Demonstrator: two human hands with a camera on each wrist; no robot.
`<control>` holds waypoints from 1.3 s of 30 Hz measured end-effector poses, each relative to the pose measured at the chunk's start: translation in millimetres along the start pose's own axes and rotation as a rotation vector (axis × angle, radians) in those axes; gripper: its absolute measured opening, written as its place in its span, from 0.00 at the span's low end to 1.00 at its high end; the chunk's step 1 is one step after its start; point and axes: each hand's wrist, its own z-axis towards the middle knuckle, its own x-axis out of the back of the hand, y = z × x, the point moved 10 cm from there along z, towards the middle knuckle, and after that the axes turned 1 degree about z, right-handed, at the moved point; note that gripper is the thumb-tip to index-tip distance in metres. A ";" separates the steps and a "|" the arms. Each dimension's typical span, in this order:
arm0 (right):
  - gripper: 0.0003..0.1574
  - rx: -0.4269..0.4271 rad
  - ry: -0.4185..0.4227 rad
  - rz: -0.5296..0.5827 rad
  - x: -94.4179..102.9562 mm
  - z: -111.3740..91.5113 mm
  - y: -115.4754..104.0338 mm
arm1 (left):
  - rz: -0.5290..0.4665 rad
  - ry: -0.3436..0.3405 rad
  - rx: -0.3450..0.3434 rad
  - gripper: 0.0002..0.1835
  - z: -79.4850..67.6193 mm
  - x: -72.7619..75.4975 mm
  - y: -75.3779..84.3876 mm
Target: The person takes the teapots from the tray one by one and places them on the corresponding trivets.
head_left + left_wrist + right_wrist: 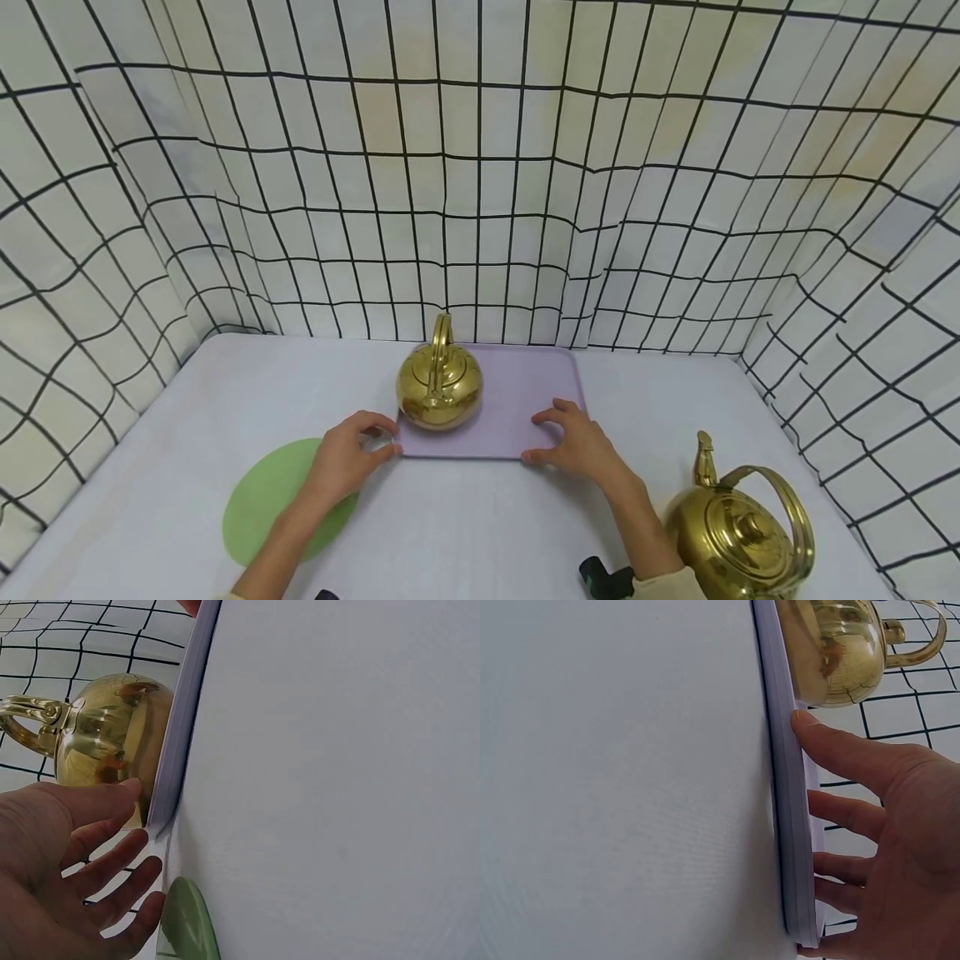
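A brass teapot (438, 385) stands upright on the left part of a lilac tray (525, 400), its handle arching over the lid. My left hand (347, 458) is at the tray's front left corner, fingers spread and loosely bent, the thumb tip right at the rim. In the left wrist view the same hand (82, 862) shows nothing in its palm. My right hand (573, 446) lies over the tray's front right part. Its thumb (840, 746) rests at the front rim in the right wrist view, with the other fingers spread apart.
A flat green disc (258, 500) lies under the left forearm. At the front right, a larger brass kettle (738, 533) stands beside the right forearm. A dark object (603, 579) shows near the right wrist. White sheeting with a black grid (495, 183) encloses the white table (465, 525).
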 end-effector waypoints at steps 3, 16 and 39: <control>0.35 -0.007 -0.002 -0.006 0.0 -0.2 0.1 | -0.061 0.024 0.031 0.10 2.2 5.9 0.0; 0.35 -0.033 -0.012 -0.008 0.4 -1.7 1.6 | -0.253 0.147 0.051 0.18 24.7 21.7 24.9; 0.35 -0.025 -0.007 0.007 -0.7 -3.1 1.6 | -0.454 0.169 -0.049 0.19 38.1 16.2 69.7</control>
